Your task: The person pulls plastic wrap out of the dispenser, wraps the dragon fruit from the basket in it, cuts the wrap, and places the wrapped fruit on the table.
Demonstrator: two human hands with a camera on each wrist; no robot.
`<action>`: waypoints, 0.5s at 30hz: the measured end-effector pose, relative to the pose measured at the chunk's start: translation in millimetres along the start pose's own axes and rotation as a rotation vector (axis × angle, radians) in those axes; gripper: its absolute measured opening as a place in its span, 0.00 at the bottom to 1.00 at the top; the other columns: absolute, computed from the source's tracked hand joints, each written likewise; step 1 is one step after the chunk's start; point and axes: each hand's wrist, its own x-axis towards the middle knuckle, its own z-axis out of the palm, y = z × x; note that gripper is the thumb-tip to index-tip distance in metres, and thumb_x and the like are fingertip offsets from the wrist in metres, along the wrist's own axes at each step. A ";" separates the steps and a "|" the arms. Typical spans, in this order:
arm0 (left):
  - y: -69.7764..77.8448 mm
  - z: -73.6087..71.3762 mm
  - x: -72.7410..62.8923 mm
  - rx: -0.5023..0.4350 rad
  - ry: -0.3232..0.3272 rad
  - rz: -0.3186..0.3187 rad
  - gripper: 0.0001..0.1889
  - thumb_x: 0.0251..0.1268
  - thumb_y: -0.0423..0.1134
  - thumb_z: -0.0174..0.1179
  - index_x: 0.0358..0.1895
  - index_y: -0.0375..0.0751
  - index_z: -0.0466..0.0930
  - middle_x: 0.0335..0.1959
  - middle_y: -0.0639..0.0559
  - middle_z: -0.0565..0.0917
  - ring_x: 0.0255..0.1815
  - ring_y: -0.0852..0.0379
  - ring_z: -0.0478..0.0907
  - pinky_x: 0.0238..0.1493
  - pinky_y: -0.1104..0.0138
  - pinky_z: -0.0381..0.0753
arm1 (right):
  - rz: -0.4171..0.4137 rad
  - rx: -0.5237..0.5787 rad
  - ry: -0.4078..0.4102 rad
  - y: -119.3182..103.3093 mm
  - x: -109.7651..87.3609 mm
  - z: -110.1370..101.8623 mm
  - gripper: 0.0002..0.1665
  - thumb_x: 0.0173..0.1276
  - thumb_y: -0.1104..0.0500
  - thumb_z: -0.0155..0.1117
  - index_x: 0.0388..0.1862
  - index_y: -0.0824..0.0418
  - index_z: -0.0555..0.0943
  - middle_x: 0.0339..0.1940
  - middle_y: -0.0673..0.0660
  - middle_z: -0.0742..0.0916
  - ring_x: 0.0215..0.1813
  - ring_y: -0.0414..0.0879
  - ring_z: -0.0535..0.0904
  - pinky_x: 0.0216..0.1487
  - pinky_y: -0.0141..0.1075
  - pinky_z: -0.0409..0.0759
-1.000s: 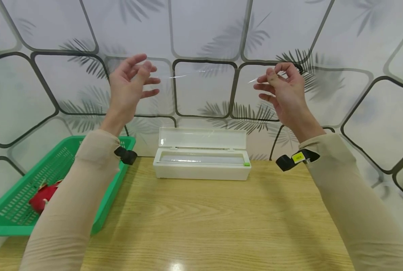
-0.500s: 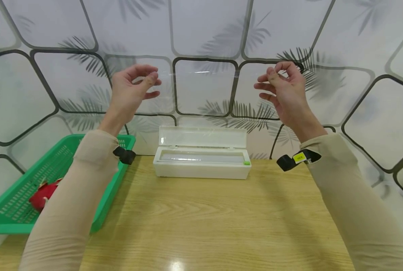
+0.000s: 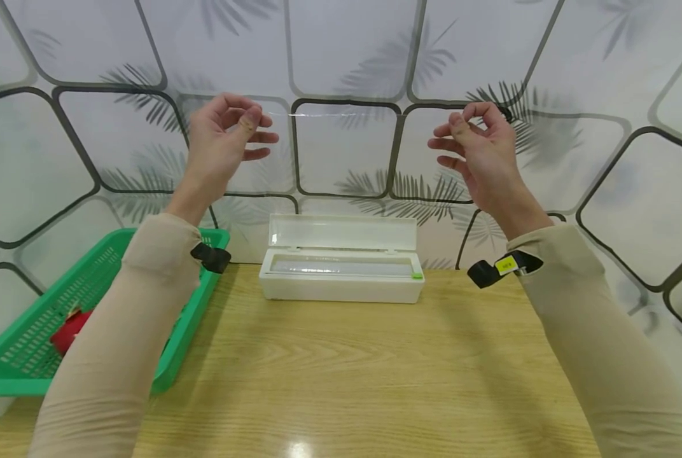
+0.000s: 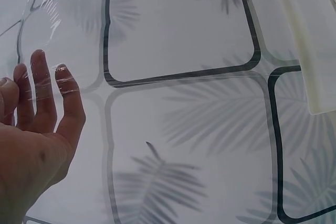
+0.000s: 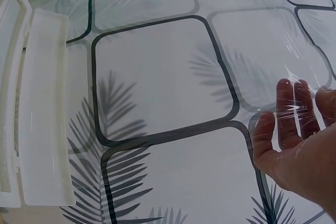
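Observation:
Between my raised hands stretches a sheet of clear plastic wrap (image 3: 341, 114), nearly invisible except for shiny streaks along its upper edge. My left hand (image 3: 217, 137) pinches one corner between thumb and index finger; the other fingers are spread. At the opposite corner my right hand (image 3: 481, 149) pinches the wrap the same way. Creases of film cross the left fingers (image 4: 44, 90) and the right fingers (image 5: 287, 114) in the wrist views. Below and between the hands, a white wrap dispenser box (image 3: 341, 289) stands on the table with its lid (image 3: 343, 233) raised and a roll inside.
A green plastic basket (image 3: 189, 337) stands at the left of the wooden table (image 3: 347, 369), partly behind the left sleeve. Inside it lies a red dragon fruit (image 3: 69, 332), partly hidden by the arm. A patterned wall (image 3: 347, 51) rises directly behind the box.
My left thumb and index finger have come together on the film's corner, and the wrap's upper edge now looks straighter. My right hand has hardly moved.

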 end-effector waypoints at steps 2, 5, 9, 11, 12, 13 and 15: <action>0.1 0.0 0.8 0.013 0.011 0.001 0.09 0.69 0.38 0.64 0.45 0.37 0.80 0.36 0.50 0.88 0.34 0.54 0.90 0.35 0.65 0.89 | 0.002 -0.005 0.004 -0.7 0.7 0.2 0.12 0.70 0.56 0.67 0.42 0.56 0.72 0.35 0.56 0.89 0.39 0.49 0.89 0.37 0.37 0.83; 0.2 -0.6 2.1 0.024 0.026 0.001 0.09 0.69 0.39 0.64 0.45 0.38 0.80 0.36 0.50 0.87 0.33 0.55 0.89 0.32 0.65 0.89 | -0.001 -0.010 0.010 -2.0 2.7 1.0 0.11 0.70 0.57 0.67 0.43 0.56 0.73 0.35 0.56 0.89 0.39 0.50 0.89 0.38 0.37 0.83; 1.0 -1.2 4.4 0.029 0.041 0.011 0.08 0.68 0.39 0.65 0.44 0.39 0.81 0.35 0.49 0.88 0.32 0.55 0.89 0.31 0.65 0.89 | 0.001 -0.013 0.022 -4.4 6.1 2.0 0.12 0.69 0.57 0.67 0.43 0.56 0.73 0.36 0.56 0.89 0.40 0.50 0.89 0.39 0.37 0.83; 1.6 -1.5 5.7 0.034 0.044 0.019 0.08 0.68 0.39 0.65 0.44 0.39 0.81 0.35 0.49 0.88 0.32 0.55 0.89 0.31 0.65 0.89 | 0.007 -0.013 0.031 -5.7 7.6 2.2 0.12 0.69 0.56 0.68 0.44 0.56 0.73 0.37 0.56 0.89 0.41 0.50 0.89 0.39 0.37 0.83; 1.9 -1.5 6.2 0.035 0.043 0.022 0.08 0.68 0.39 0.65 0.44 0.39 0.81 0.35 0.50 0.88 0.32 0.55 0.89 0.31 0.65 0.89 | 0.011 -0.013 0.036 -6.3 8.2 2.3 0.12 0.69 0.56 0.68 0.44 0.56 0.73 0.37 0.56 0.89 0.41 0.50 0.89 0.39 0.37 0.83; 2.2 -1.5 6.8 0.040 0.042 0.025 0.08 0.68 0.39 0.65 0.44 0.39 0.81 0.35 0.50 0.88 0.31 0.55 0.89 0.31 0.65 0.89 | 0.012 -0.015 0.041 -6.8 8.7 2.2 0.12 0.69 0.56 0.68 0.44 0.56 0.73 0.37 0.56 0.89 0.41 0.50 0.89 0.39 0.37 0.83; 2.7 -1.2 7.7 0.040 0.038 0.028 0.08 0.68 0.39 0.65 0.44 0.39 0.81 0.35 0.50 0.89 0.32 0.55 0.89 0.31 0.65 0.89 | 0.012 -0.016 0.045 -7.2 9.4 2.1 0.12 0.69 0.56 0.67 0.44 0.56 0.74 0.37 0.56 0.89 0.41 0.50 0.88 0.39 0.37 0.83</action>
